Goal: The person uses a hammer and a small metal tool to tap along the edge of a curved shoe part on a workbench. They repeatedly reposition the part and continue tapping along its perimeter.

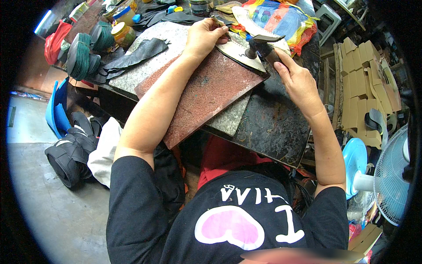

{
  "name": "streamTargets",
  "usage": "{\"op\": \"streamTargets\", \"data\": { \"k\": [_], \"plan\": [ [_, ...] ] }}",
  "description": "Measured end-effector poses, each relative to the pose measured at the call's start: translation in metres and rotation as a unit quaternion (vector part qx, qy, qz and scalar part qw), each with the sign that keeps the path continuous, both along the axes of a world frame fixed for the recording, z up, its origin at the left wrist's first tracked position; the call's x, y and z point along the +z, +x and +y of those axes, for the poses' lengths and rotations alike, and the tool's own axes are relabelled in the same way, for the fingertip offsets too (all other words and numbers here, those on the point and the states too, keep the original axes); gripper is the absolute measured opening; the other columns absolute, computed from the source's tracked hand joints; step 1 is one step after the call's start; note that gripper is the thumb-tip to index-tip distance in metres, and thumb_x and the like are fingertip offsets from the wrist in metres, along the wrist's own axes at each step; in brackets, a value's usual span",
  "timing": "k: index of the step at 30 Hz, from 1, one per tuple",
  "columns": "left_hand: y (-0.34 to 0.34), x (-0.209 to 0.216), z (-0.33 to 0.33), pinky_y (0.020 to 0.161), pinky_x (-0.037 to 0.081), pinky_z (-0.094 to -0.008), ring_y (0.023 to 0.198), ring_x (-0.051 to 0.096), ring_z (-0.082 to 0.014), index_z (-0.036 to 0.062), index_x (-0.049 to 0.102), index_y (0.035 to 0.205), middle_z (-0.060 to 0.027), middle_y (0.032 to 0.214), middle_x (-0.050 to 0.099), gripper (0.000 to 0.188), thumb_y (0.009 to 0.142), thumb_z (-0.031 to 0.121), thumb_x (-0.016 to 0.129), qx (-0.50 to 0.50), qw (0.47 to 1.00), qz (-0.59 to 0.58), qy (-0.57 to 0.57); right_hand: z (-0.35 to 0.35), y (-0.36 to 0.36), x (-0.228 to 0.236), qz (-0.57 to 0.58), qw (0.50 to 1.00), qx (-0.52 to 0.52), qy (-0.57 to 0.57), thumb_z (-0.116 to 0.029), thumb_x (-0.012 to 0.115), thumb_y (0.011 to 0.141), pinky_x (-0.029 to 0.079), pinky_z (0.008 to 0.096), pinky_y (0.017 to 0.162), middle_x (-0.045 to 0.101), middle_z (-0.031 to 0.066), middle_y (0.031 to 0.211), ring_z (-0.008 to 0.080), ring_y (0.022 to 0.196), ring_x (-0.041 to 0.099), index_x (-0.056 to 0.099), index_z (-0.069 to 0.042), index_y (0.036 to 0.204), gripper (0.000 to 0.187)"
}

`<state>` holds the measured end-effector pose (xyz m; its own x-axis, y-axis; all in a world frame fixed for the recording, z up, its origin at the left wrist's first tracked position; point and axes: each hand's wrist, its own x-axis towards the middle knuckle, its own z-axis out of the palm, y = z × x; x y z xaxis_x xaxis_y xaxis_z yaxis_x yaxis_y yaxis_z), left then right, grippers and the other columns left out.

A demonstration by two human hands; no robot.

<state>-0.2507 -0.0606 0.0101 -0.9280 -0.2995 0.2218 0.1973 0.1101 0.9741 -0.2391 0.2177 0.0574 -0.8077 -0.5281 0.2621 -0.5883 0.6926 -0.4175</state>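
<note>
A hammer point(263, 40) with a dark metal head and a brown handle is in my right hand point(299, 81), fingers wrapped round the handle. Its round striking face is over the cream sole-shaped piece point(237, 52), which has a dark layer along its edge; whether they touch I cannot tell. That piece lies on a reddish-brown rough board point(211, 88), near the board's far corner. At the piece's other end my left hand point(203, 38) is closed, thumb and fingers pinched together. What it grips is mostly hidden; a small brownish end sticks out beyond the fingers.
Under the board lies a grey speckled slab point(231, 116) on a dark worktable point(281, 127). Black leathery strips point(136, 57), green cord spools point(80, 55) and jars point(123, 34) crowd the left. A colourful mesh bag point(277, 20) sits far right. A fan point(393, 176) stands beside me.
</note>
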Motion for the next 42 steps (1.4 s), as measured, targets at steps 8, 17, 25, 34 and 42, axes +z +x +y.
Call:
{"op": "streamTargets", "data": {
  "k": [8,17,25,34,42],
  "plan": [
    [-0.001,0.002,0.001,0.066,0.056,-0.0328,0.069,0.071,-0.019,-0.0011,0.069,0.097,-0.0127,0.078,0.071,0.023,0.087,0.019,0.072,0.042,0.969,0.041,-0.238,-0.002,-0.007,0.01,-0.04,0.999,0.011,-0.018,-0.04,0.052,0.098,0.053,0.05,0.079,0.069,0.0219,0.095,0.0422,0.091,0.066,0.061,-0.02,0.128,0.036],
    [0.009,0.015,0.015,0.071,0.054,-0.0412,0.076,0.068,-0.035,0.0046,0.07,0.097,-0.0178,0.08,0.068,0.022,0.086,0.024,0.069,0.068,0.882,0.16,-0.438,-0.023,-0.004,0.074,0.102,0.93,0.122,-0.331,-0.033,0.057,0.101,0.042,0.0225,0.052,0.056,-0.0006,0.069,0.004,0.057,0.048,0.056,-0.02,0.139,0.04],
    [0.009,0.006,0.014,0.072,0.054,-0.0385,0.081,0.069,-0.0339,0.0061,0.068,0.1,-0.0178,0.088,0.069,0.024,0.086,0.025,0.071,0.09,0.896,0.101,-0.422,-0.009,-0.016,0.021,0.049,0.998,0.015,-0.043,-0.043,0.051,0.099,0.054,0.0492,0.073,0.07,0.0192,0.091,0.04,0.088,0.067,0.059,-0.027,0.129,0.036],
    [0.001,-0.002,0.001,0.07,0.059,-0.024,0.076,0.069,-0.0135,-0.0031,0.065,0.103,-0.0106,0.093,0.07,0.018,0.095,0.013,0.063,-0.01,0.998,-0.007,0.062,-0.006,-0.002,-0.005,0.043,0.998,-0.014,0.032,-0.045,0.048,0.099,0.053,0.0526,0.074,0.068,0.0242,0.09,0.0442,0.086,0.066,0.055,-0.027,0.134,0.04],
    [-0.001,-0.007,0.005,0.065,0.057,-0.0258,0.07,0.07,-0.014,-0.003,0.068,0.102,-0.011,0.084,0.072,0.019,0.091,0.013,0.067,0.011,0.997,0.037,-0.071,-0.005,-0.01,-0.01,0.02,1.0,-0.005,0.01,-0.044,0.048,0.099,0.053,0.0508,0.077,0.069,0.0239,0.092,0.0436,0.089,0.067,0.057,-0.024,0.132,0.039]
  ]
}}
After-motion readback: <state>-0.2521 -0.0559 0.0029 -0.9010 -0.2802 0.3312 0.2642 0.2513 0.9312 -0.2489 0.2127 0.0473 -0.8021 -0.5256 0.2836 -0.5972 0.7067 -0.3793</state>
